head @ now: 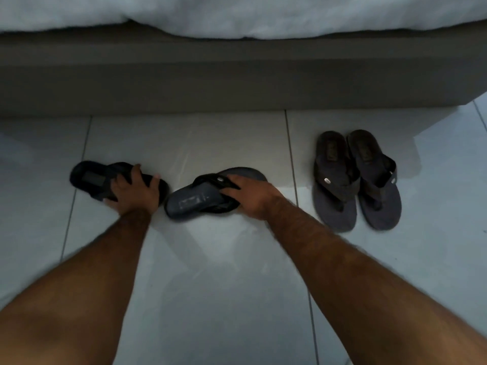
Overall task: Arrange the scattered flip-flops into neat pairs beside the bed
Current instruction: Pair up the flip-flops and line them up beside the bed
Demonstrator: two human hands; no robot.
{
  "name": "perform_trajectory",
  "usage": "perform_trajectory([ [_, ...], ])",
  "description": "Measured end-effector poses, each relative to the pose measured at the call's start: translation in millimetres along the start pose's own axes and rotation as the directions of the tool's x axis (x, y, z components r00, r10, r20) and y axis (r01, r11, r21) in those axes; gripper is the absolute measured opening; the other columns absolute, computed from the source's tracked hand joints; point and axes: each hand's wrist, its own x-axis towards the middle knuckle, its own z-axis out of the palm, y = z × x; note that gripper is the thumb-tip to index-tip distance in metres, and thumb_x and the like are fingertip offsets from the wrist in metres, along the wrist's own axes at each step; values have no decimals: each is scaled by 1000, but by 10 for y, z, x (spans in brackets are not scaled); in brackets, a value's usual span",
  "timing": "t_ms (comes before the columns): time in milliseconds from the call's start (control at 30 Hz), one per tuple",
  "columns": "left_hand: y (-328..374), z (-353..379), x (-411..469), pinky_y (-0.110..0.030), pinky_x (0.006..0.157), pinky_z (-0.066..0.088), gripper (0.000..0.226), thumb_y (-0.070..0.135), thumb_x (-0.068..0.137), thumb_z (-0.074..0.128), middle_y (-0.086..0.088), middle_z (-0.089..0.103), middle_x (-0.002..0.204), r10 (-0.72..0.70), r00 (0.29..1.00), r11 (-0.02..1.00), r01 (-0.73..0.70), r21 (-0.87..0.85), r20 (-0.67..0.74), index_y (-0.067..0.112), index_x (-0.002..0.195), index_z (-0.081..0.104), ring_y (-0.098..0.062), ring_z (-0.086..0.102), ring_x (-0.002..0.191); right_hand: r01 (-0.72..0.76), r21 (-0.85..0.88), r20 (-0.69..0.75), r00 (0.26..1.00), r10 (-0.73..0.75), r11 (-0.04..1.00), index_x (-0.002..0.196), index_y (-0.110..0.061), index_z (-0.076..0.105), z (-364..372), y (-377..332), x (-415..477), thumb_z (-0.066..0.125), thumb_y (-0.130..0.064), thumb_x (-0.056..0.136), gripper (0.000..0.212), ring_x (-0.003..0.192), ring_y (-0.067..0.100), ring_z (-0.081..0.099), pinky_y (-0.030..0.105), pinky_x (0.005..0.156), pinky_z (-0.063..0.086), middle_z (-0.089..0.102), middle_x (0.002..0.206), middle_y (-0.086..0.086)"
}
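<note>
Left hand clamped on left flip-flop, right hand gripping straps of middle flip-flop; both lie skewed on tile floor. Finished pair sits right, near bed. Nothing between.

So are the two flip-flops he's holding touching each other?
Cannot tell. In the head view the left flip-flop and the right flip-flop nearly meet, but blur and darkness hide any gap.

left hand grips dark flip-flop | right hand grips blue flip-flop | pair right
</note>
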Motion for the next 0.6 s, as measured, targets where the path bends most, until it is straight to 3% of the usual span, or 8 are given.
perform_trajectory([
  [100, -117, 53, -96, -71, 115, 14, 59, 56, 99, 40, -24, 37, 152, 33, 995, 998, -38, -53, -91, 23, 148, 34, -38, 26, 147, -102, -60, -80, 992, 97, 993, 155, -18, 34, 55, -147, 58, 37, -49, 104, 60, 143, 34, 38, 44, 115, 32, 37, 159, 11],
  [200, -282, 61, -72, -72, 114, 18, 62, 55, 97, 44, -27, 46, 144, 5, 988, 995, -19, -93, -157, 17, 145, 33, -40, 36, 141, -101, -192, -17, 995, 100, 976, 155, -22, 32, -9, -212, 21, 40, -33, 105, 52, 138, 40, 38, 49, 108, 40, 30, 156, 21],
  [300, -438, 34, -37, -69, 117, 16, 73, 53, 95, 51, -28, 49, 143, -39, 982, 989, 12, -145, -186, 9, 149, 29, -42, 40, 139, -235, -111, -59, 971, 230, 966, 151, -18, 39, -79, -191, 31, 49, -34, 101, 53, 135, 40, 40, 47, 104, 43, 37, 150, 24],
  [367, -465, 39, -71, -68, 118, 16, 73, 54, 94, 53, -28, 50, 141, -35, 987, 993, 17, -117, -159, 5, 145, 37, -42, 42, 138, -300, -58, -78, 952, 295, 952, 155, -18, 32, -91, -195, 59, 53, -33, 100, 62, 131, 39, 46, 45, 103, 45, 42, 147, 23],
  [467, -350, 117, -246, -65, 119, 19, 65, 53, 94, 55, -26, 52, 140, 74, 990, 995, -82, -63, -123, 3, 136, 51, -39, 43, 137, -309, 92, -16, 950, 311, 947, 160, -11, 10, -132, -214, 116, 66, -33, 94, 90, 132, 39, 49, 47, 108, 43, 41, 151, 23],
  [600, -101, 308, -584, -60, 119, 22, 57, 46, 94, 60, -21, 55, 142, 346, 931, 935, -353, -44, -114, 6, 134, 56, -34, 42, 141, -255, 103, -18, 966, 258, 961, 158, -12, 20, -88, -262, 116, 73, -31, 88, 90, 131, 39, 49, 47, 106, 45, 45, 148, 22],
])
